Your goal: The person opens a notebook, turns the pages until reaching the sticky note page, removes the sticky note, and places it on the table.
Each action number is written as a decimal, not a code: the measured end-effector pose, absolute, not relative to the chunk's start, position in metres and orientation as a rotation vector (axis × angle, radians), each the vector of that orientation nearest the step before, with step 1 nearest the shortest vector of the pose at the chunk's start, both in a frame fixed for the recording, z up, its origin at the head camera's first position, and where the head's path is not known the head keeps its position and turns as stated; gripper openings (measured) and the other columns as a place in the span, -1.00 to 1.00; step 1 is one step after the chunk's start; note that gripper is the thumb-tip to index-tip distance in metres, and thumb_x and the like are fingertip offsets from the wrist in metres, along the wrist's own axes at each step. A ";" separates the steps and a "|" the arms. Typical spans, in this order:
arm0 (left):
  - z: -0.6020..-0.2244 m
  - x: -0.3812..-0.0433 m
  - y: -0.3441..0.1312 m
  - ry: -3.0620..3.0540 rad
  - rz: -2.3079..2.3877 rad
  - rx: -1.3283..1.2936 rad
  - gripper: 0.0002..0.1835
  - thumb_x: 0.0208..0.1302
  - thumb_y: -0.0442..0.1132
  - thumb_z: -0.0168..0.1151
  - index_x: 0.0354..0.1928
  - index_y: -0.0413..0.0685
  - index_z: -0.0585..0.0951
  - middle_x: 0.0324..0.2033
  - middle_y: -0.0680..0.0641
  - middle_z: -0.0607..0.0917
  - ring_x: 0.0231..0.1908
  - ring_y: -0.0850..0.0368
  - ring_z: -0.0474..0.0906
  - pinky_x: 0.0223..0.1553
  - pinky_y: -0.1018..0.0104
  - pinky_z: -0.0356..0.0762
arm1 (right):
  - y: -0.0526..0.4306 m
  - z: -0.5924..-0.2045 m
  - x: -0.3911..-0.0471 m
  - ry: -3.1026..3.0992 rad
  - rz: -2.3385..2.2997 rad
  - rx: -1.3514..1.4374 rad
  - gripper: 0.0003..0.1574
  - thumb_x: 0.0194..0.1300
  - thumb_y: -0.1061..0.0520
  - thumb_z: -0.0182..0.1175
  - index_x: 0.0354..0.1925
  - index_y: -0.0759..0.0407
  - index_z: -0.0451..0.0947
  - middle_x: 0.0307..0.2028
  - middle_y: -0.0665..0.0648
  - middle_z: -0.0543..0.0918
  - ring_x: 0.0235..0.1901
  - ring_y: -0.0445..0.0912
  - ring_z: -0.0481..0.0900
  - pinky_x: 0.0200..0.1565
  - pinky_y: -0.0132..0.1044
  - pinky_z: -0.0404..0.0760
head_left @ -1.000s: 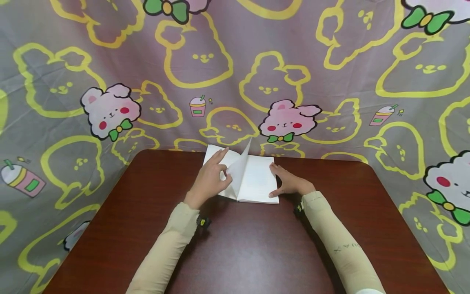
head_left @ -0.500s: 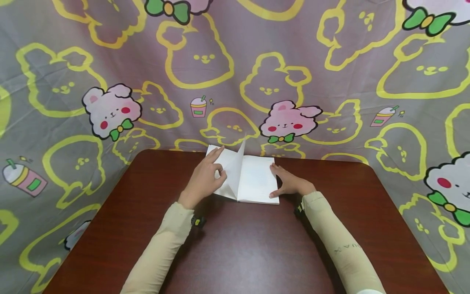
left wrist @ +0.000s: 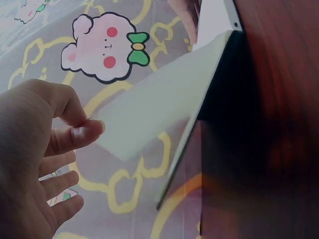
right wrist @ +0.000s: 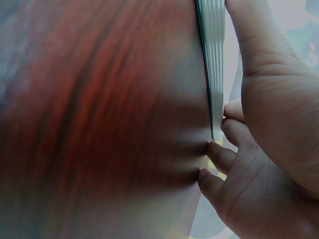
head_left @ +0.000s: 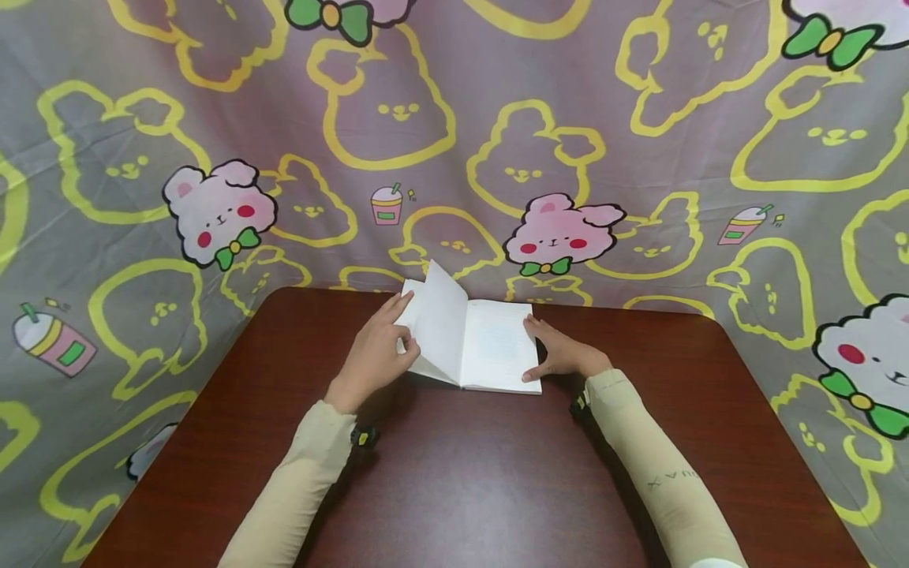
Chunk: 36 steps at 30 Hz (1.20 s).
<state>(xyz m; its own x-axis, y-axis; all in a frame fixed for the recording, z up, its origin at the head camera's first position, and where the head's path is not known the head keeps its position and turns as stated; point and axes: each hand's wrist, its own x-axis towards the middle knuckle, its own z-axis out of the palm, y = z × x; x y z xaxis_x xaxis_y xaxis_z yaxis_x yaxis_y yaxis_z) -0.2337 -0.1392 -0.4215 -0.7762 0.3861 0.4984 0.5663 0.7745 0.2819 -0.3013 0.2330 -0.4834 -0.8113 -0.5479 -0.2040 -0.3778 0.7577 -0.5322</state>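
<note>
An open book [head_left: 500, 347] with white pages lies at the far middle of the table. One page [head_left: 439, 319] stands raised and leans over the left half. My left hand [head_left: 372, 351] is at the book's left side, pinching that page's corner between thumb and forefinger, as the left wrist view shows with the page [left wrist: 149, 99] stretched out from the fingertips. The other fingers of that hand are spread. My right hand [head_left: 564, 351] rests at the book's right edge, thumb near the lower corner and fingers higher up. In the right wrist view, the page block [right wrist: 214, 64] lies beside the hand [right wrist: 269, 124].
The dark red-brown table [head_left: 483, 481] reaches back to a grey curtain [head_left: 440, 87] with yellow outlines and pink rabbit faces. A black wrist device [head_left: 364, 436] sits on the left wrist, another [head_left: 580, 405] on the right.
My left hand has moved left, and the raised page has swung from near upright over toward the left half of the book. The right hand has stayed at the right edge.
</note>
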 end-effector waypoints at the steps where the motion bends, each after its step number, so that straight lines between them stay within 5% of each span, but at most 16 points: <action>1: -0.423 -0.234 -0.141 -2.557 -0.588 -0.719 -0.77 0.07 -0.36 0.23 -0.71 -0.17 0.64 0.42 -0.21 0.44 0.45 -0.20 0.31 0.38 0.01 0.40 | 0.233 -0.484 -0.302 2.606 -0.681 -0.703 0.62 0.01 -0.23 0.58 0.60 0.38 -0.23 0.61 0.38 -0.19 0.60 0.28 -0.26 0.53 0.24 -0.10; 20: -0.462 -0.236 -0.171 -2.824 -0.496 -0.558 -0.60 0.08 -0.28 0.37 -0.84 0.05 0.49 0.41 -0.30 0.43 0.46 -0.30 0.26 0.39 -0.13 0.37 | 0.236 -0.484 -0.302 2.608 -0.695 -0.704 0.63 0.00 -0.24 0.58 0.60 0.37 -0.23 0.61 0.38 -0.19 0.59 0.28 -0.25 0.52 0.27 -0.07; 36: -0.481 -0.243 -0.173 -3.047 -0.436 -0.490 -0.58 0.12 -0.20 0.36 -0.84 0.01 0.49 0.37 -0.37 0.45 0.47 -0.42 0.17 0.41 -0.29 0.25 | 0.235 -0.485 -0.303 2.614 -0.669 -0.697 0.64 -0.01 -0.27 0.58 0.61 0.33 -0.23 0.61 0.35 -0.18 0.60 0.26 -0.24 0.53 0.25 -0.05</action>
<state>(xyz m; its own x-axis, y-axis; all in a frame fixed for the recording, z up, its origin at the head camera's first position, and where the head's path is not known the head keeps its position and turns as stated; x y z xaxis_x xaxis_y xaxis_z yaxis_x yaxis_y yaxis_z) -0.2432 -0.1729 -0.4808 -0.9503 0.3038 0.0681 0.3107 0.9114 0.2698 -0.3027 0.2350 -0.4846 -0.8164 -0.5382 -0.2097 -0.3712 0.7670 -0.5234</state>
